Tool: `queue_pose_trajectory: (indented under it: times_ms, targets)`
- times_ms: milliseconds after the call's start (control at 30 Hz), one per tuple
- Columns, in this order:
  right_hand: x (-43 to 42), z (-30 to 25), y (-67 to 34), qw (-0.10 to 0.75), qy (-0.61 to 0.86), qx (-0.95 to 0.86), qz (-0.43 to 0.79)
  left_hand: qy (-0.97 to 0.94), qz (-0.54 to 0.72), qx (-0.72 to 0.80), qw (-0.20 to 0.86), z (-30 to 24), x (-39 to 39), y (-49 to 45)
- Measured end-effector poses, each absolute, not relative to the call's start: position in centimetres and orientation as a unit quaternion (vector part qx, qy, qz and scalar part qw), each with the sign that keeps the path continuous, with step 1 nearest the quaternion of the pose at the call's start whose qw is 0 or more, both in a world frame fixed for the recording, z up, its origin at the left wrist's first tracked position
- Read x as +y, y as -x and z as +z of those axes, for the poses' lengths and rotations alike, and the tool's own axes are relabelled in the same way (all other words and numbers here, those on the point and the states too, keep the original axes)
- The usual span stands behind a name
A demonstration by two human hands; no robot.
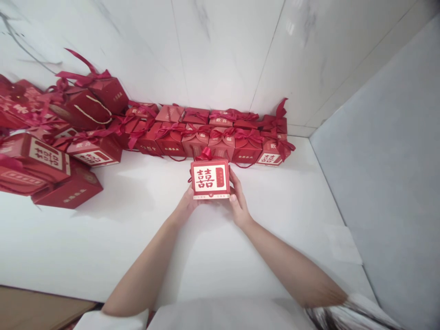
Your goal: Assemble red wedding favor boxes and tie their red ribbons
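Between my two hands is a red gift box [211, 179] with a white label, red double-happiness characters and a red ribbon bow on top. My left hand [189, 201] grips its left side, and my right hand [239, 199] holds the right side with the thumb at the front. The fingers behind and under the box are partly hidden. Just beyond it, a row of similar red gift boxes [222, 143] with ribbons lines the wall, two deep.
More red boxes [92, 151] are piled at the left, some stacked; one bag-like box [84, 107] has a cord handle. The white tabletop [137, 220] meets a marbled tile wall [223, 50] behind and a grey panel [388, 151] at right. Brown cardboard [34, 307] shows at lower left.
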State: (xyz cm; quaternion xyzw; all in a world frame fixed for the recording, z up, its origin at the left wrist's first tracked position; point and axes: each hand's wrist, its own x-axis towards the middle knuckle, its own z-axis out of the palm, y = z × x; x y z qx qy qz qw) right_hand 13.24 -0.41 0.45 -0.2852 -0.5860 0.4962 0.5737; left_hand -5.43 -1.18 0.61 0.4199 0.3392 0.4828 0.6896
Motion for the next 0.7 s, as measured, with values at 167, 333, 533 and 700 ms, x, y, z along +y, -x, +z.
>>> queue_pose_trajectory:
  times_ms: [167, 333, 533, 700]
  targets:
    - [-0.5, -0.5, -13.3, 0.602, 0.33, -0.58, 0.439, -0.388, 0.501, 0.385, 0.671, 1.0, -1.1, 5.2]
    - [-0.7, -0.8, -13.2, 0.598, 0.399, -0.568, 0.4, -0.281, 0.539, 0.462, 0.646, 0.3, -0.3, 5.4]
    - [-0.8, -0.7, -13.3, 0.607, 0.416, -0.565, 0.373, -0.283, 0.524, 0.482, 0.642, 1.0, -0.3, 5.6]
    - [-0.1, -1.0, -13.5, 0.62, 0.438, -0.483, 0.436, -0.332, 0.499, 0.497, 0.628, 1.7, -0.8, 5.8]
